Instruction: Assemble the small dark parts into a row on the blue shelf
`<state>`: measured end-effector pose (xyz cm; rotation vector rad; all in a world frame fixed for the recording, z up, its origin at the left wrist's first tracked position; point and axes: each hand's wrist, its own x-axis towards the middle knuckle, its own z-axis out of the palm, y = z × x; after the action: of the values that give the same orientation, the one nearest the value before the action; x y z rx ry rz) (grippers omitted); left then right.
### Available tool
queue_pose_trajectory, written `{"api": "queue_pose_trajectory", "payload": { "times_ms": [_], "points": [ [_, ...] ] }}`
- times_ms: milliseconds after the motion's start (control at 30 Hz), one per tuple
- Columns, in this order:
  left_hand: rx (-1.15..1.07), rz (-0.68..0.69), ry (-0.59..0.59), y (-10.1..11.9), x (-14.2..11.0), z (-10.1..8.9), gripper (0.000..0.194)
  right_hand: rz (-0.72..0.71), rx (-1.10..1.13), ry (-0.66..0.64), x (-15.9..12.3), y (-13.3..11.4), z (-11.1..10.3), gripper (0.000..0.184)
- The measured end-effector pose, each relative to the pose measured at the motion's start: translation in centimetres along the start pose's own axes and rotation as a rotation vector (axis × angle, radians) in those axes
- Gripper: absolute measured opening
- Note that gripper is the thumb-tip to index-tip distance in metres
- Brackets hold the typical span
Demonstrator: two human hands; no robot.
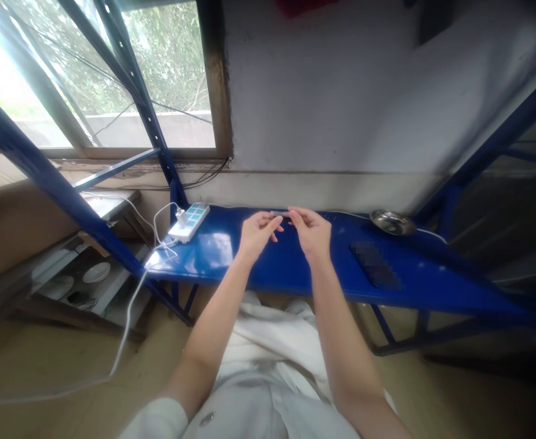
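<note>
Both hands of the person are raised in front of the body, over the blue metal tabletop [281,265], and they meet near its far edge. Between them is a small thin object [281,214], which lies almost level, from one hand to the other. It is too small and blurred for me to tell exactly what it is. The left hand [255,236] pinches one end of it with the thumb and the fingers, and some of its other fingers are curled loosely below. The right hand [312,233] pinches the other end between its thumb and bent fingers. The two hands are near each other, with the fingertips pointing inward.

To the left of the hands, at the back corner of the table, stands a white power strip [196,214] with light blue socket faces. A white plug [182,217] is inserted in it, and a white cable [125,332] runs down over the table's left side toward the floor. To the right of the right hand lies a flat dark rectangular object [375,266], partly covered by pixelation. Behind it, near the wall, a shiny metal dish [392,222] rests on the tabletop. Farther left, beyond the blue post, a white round plate [96,272] lies on a low shelf.
</note>
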<state>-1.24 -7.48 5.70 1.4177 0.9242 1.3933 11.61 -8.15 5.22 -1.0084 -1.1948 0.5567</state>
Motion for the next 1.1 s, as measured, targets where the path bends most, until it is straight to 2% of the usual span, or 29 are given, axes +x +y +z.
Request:
{"api": "queue_pose_trajectory", "payload": {
  "times_ms": [200,367,500,700,800,867,933,1100],
  "points": [
    [-0.021,0.046,0.084,-1.1,0.5,-0.5,0.03,0.055,-0.04,-0.261,-0.1,1.1,0.8,0.037],
    [0.057,0.092,0.074,-1.9,0.8,-0.8,0.03,-0.026,-0.248,-0.314,0.4,1.0,0.5,0.028],
    [0.119,0.105,0.036,-2.1,1.0,-0.8,0.029,0.009,-0.274,-0.402,0.7,0.5,0.2,0.029],
    [0.197,0.091,-0.117,-2.0,1.0,-0.9,0.025,0.022,-0.313,-0.48,0.7,0.3,-0.2,0.031],
    [0.176,0.089,-0.128,-2.3,0.9,-1.0,0.028,0.015,-0.361,-0.519,1.1,0.5,-0.3,0.032],
    [0.136,0.077,-0.104,-3.0,1.0,-1.1,0.031,0.004,-0.403,-0.52,1.5,0.7,-0.3,0.03],
    [0.12,0.051,-0.051,-4.2,1.2,-1.4,0.032,-0.009,-0.429,-0.467,2.2,1.1,-0.3,0.028],
    [0.186,-0.089,0.176,-8.4,1.6,-3.0,0.024,0.036,-0.429,-0.28,4.3,3.1,-0.8,0.029]
  ]
}}
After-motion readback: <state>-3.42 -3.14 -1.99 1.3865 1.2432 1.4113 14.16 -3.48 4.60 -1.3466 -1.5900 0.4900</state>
